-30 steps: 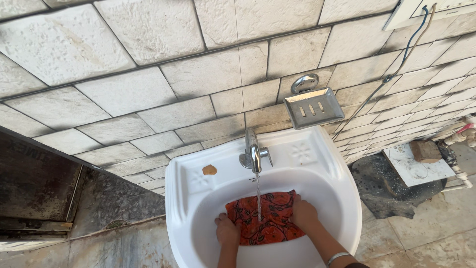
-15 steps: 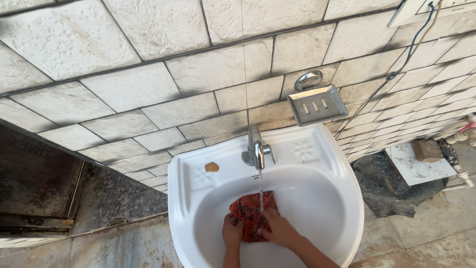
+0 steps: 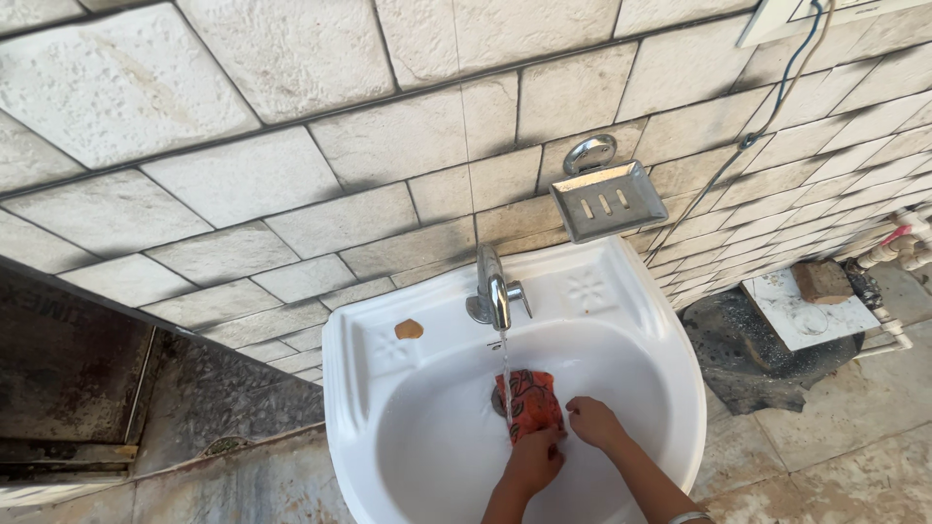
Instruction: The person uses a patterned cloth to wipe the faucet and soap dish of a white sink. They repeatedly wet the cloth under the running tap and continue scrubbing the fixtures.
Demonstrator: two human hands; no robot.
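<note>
A red and orange patterned cloth lies bunched into a narrow wad in the white wash basin, just over the drain. Water runs in a thin stream from the chrome tap onto the cloth's left edge. My left hand grips the cloth's near end from below. My right hand, a metal bangle on its wrist, has its curled fingers on the cloth's right edge. Both forearms come in from the bottom of the view.
A small orange soap sliver sits on the basin's left ledge. A metal soap dish hangs on the tiled wall above. Right of the basin are a blue cable, pipes, and a brick on a white slab. A dark metal panel stands at left.
The cloth, spread wide a second ago, has been gathered into a narrow wad under the stream. My hands moved right and closer together, and the right hand came off the top of the cloth.
</note>
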